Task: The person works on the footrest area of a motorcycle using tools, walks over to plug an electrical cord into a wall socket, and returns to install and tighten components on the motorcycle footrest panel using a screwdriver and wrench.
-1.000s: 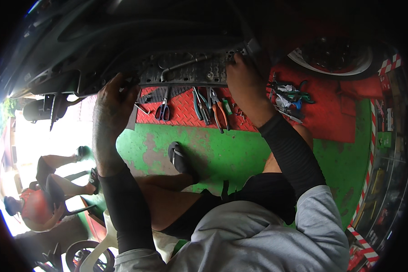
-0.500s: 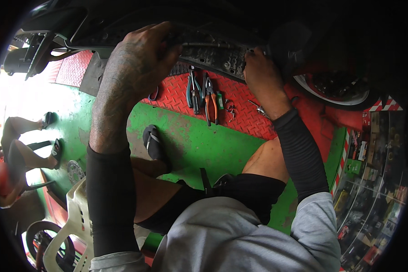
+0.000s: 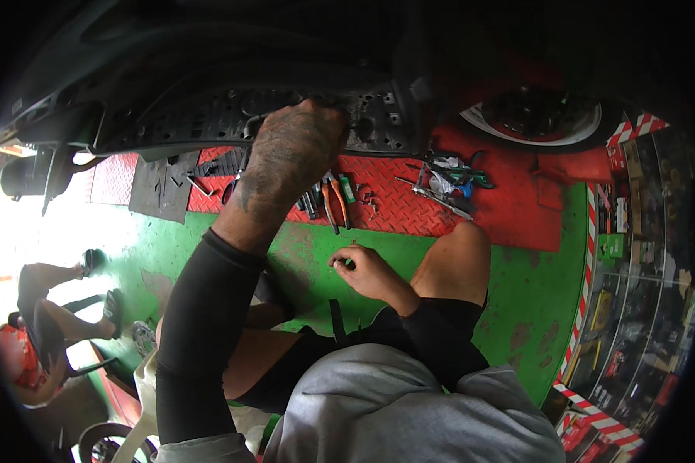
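Observation:
My left hand (image 3: 297,147) is raised against the black perforated plastic underside panel (image 3: 201,116) of a motorbike or scooter. Its fingers curl closed, turned away from view, and whatever they grip is hidden. Lower, in front of my lap, my right hand (image 3: 372,274) hangs over the green floor with thumb and forefinger pinched together. Anything between those fingertips is too small to name. Beyond it, orange-handled pliers (image 3: 335,202) lie on the red tread plate (image 3: 394,212), close to a small green packet (image 3: 346,188) and several small screws (image 3: 369,199).
A pile of tools and rags (image 3: 452,181) lies right of the pliers. A wheel (image 3: 533,123) stands at the far right, and a glass display case (image 3: 633,270) along the right side. A black mat (image 3: 162,185) bears small parts. Another person's legs (image 3: 62,301) show at left.
My right hand has come off the panel and down toward my lap. The left stays up at the panel; the rod-like shaft seen beside it earlier no longer shows. The view has shifted.

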Demonstrator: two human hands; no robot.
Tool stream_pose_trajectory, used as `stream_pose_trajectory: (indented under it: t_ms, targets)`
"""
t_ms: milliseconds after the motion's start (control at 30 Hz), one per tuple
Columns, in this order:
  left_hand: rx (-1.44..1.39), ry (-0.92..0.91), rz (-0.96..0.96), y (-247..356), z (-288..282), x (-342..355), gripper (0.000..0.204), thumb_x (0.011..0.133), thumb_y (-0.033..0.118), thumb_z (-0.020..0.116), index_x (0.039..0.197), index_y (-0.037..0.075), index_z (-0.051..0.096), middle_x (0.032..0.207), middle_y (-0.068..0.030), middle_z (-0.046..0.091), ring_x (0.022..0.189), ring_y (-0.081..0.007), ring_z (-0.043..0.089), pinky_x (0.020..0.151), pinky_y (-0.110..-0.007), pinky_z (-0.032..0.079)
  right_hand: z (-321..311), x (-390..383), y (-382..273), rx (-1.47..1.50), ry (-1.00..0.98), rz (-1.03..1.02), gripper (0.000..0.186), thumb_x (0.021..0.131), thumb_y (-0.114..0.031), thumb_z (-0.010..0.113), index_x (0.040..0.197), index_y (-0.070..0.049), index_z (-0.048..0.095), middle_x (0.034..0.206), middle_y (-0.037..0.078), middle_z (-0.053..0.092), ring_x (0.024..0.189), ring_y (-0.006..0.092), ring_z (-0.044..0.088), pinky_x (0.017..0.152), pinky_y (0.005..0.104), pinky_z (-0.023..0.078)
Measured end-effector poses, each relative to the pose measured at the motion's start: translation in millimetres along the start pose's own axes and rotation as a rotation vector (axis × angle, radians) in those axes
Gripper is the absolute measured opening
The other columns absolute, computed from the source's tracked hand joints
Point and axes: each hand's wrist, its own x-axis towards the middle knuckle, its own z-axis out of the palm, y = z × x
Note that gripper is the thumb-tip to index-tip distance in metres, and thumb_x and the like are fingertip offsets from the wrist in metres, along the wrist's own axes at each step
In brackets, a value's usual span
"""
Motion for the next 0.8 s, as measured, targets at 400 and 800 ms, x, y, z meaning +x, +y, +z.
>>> stream_pose_trajectory:
  t_ms: [400, 800]
  targets:
    - [0.051, 0.016, 0.184, 7.2, -8.8, 27.7, 0.012, 0.087, 0.018, 0.063, 0.086, 0.007, 0.068, 0.077, -0.0106, 0.068, 0.072, -0.0287, 0.07, 0.065, -0.039, 0.059, 16.4, 5.0, 38.5, -0.025, 0.029, -0.045, 0.014, 0.09, -0.018, 0.062, 0.095, -0.007, 0.069, 0.097, 0.014, 0.067, 0.095, 0.0343, 0.064, 0.083, 0.0436, 0.051]
    - [0.293, 0.012, 0.168, 31.2, 14.8, -1.0, 0.008, 0.085, 0.011, 0.058, 0.085, 0.008, 0.066, 0.087, -0.0133, 0.068, 0.07, -0.0278, 0.071, 0.061, -0.037, 0.059, 16.1, -2.4, 34.0, -0.101, -0.008, -0.051, 0.013, 0.09, -0.017, 0.061, 0.095, -0.008, 0.068, 0.096, 0.013, 0.065, 0.091, 0.0335, 0.065, 0.081, 0.0437, 0.052]
